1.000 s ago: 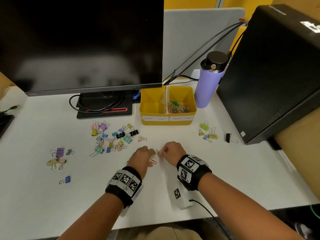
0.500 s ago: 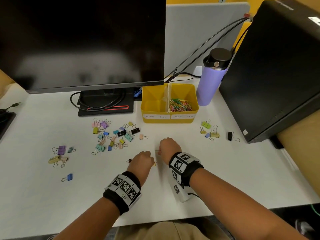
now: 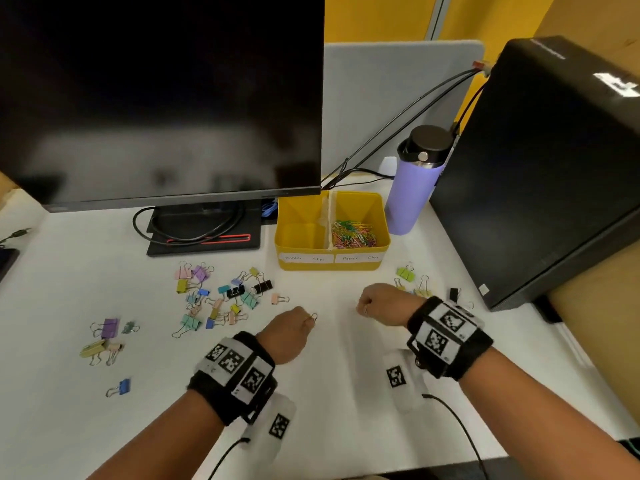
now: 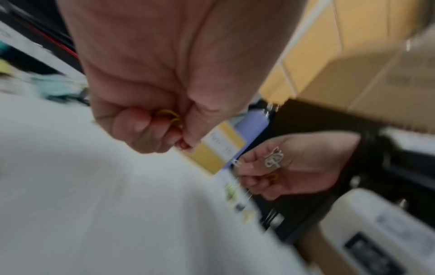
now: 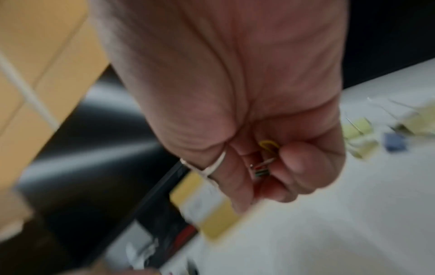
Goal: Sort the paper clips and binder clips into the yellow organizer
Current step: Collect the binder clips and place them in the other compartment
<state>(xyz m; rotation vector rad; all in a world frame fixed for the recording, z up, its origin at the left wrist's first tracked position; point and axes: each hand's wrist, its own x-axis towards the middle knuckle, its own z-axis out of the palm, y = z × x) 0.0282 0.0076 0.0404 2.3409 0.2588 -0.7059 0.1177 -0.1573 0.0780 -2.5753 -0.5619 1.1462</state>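
A yellow organizer (image 3: 332,263) with two labelled compartments sits on a white tabletop (image 3: 346,375), just in front of a dark monitor (image 3: 162,98) and beside a purple bottle (image 3: 414,188). Its right compartment holds a heap of coloured paper clips (image 3: 353,233); its left compartment, meant for binder clips, looks empty.

By that showing, the paper clips seem nearly sorted and the binder clips not started. A loose scatter of pastel and black binder clips (image 3: 221,296) lies left of the organizer. A few more sit near the left edge (image 3: 104,341), and a small group lies to the right (image 3: 412,282), near a black computer case (image 3: 540,174).

Both hands hover over the tabletop, in front of the organizer and apart from each other. The left hand (image 3: 289,336) is closed in a loose fist. Its fingers (image 4: 139,121) are curled around a few clips, yellow and red wire showing, and one wire loop pokes out past the knuckles in the head view. The right hand (image 3: 384,304), which wears a ring, is also curled tight. Its fingers (image 5: 303,161) are wrapped around several coloured paper clips. No loose paper clips can be made out on the tabletop.
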